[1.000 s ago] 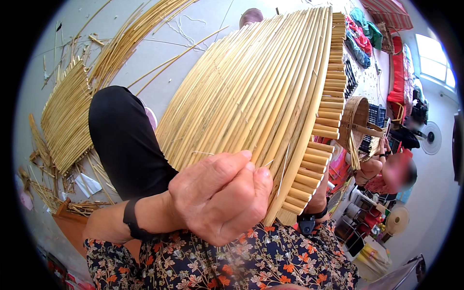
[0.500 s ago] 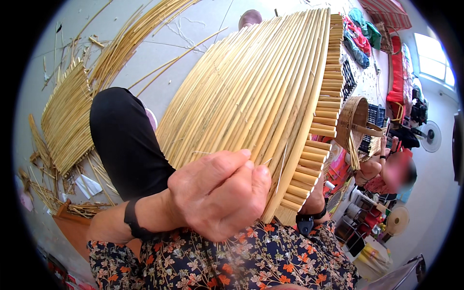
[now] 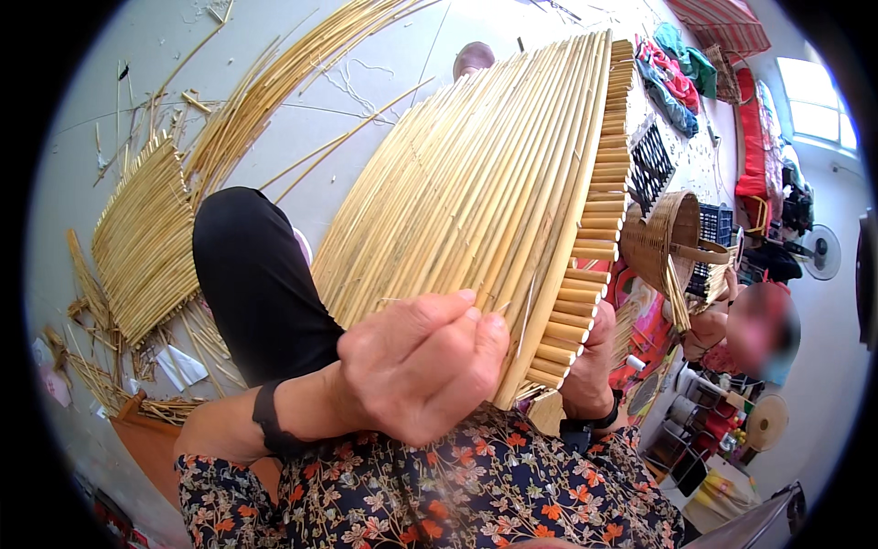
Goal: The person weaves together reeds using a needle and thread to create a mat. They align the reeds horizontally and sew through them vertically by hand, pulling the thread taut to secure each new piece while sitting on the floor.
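Observation:
A large panel of pale bamboo sticks [image 3: 485, 183] bound side by side leans across my lap, its cut ends forming a stepped right edge. My left hand [image 3: 421, 366] is bunched at the panel's lower end, fingertips pinched on a thin strand there. My right hand [image 3: 590, 371] grips the panel's lower right edge from behind; only its back and wrist with a dark band show. A black wristband sits on my left wrist. My knee in black cloth [image 3: 256, 274] rises to the left of the panel.
A second flat bamboo mat [image 3: 146, 238] and loose long stalks [image 3: 274, 82] lie on the grey floor at left. At right another person [image 3: 759, 329] sits behind a woven basket [image 3: 672, 242], near black crates, hung clothes and a fan.
My left hand has shifted slightly, fingers tightening at the panel's lower end. The panel and right hand stay where they were.

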`<state>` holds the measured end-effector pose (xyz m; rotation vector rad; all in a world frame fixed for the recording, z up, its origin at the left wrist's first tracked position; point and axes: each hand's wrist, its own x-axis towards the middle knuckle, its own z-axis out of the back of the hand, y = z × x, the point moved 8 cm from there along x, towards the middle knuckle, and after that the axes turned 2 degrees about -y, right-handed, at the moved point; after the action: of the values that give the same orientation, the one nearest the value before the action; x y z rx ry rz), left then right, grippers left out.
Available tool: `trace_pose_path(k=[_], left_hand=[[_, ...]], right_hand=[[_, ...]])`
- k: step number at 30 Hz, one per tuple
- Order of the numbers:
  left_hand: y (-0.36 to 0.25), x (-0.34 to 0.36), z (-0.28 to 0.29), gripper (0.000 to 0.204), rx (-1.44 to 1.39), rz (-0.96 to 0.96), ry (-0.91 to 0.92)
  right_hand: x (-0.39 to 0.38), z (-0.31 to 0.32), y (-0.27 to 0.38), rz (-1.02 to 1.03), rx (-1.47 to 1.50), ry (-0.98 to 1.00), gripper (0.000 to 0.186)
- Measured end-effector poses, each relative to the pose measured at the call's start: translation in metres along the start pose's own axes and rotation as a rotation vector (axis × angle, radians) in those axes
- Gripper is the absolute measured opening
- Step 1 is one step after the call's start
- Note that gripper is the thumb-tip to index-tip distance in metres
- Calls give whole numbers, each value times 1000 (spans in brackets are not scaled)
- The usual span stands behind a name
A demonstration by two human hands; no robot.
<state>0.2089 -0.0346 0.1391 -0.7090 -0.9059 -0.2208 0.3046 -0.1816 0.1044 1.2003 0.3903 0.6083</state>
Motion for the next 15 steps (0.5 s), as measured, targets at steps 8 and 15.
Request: trace_pose_path(k=[8,15], left_hand=[[1,-6,3,27,-22,-37,64],[6,-4,6,22,28,5,46]], right_hand=[[-16,-10,-14,-286,265,-105,40],[-5,-22,-18,-180,333,-10,48]])
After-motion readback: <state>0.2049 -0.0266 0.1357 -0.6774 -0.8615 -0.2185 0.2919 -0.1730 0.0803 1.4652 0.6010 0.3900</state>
